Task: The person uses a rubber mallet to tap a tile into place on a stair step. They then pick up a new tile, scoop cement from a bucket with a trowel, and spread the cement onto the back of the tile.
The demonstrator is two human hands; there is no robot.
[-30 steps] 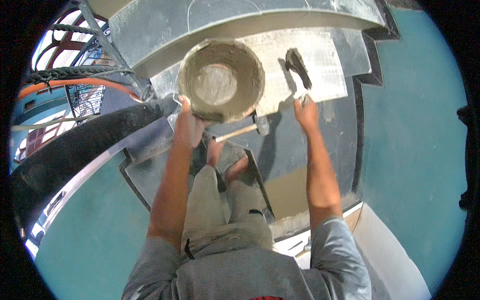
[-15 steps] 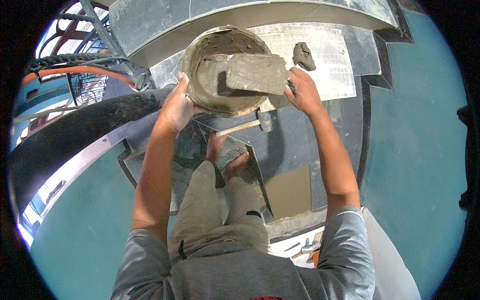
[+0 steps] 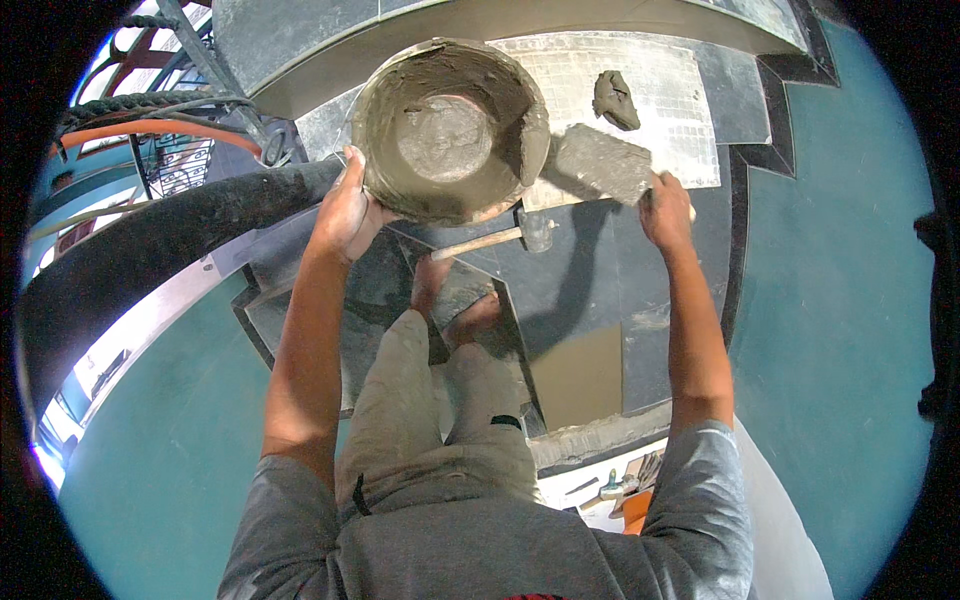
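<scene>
A round grey bucket (image 3: 447,130), its inside caked with rough wet mortar, is held up by its rim in the left hand (image 3: 345,208) — grip closed on the edge, mouth facing the camera. Just right of the bucket, the right hand (image 3: 667,207) grips a flat rectangular trowel (image 3: 603,163) smeared with mortar, its long axis slanting up-left toward the bucket. A wooden-handled mallet (image 3: 500,238) lies below the bucket.

Dark tiled steps (image 3: 600,290) are seen below both hands. A hammer (image 3: 500,238) lies on the step between left hand (image 3: 345,205) and right hand (image 3: 665,210). A mortar lump (image 3: 615,98) sits on pale mosaic tiling (image 3: 670,75) beyond the right hand.
</scene>
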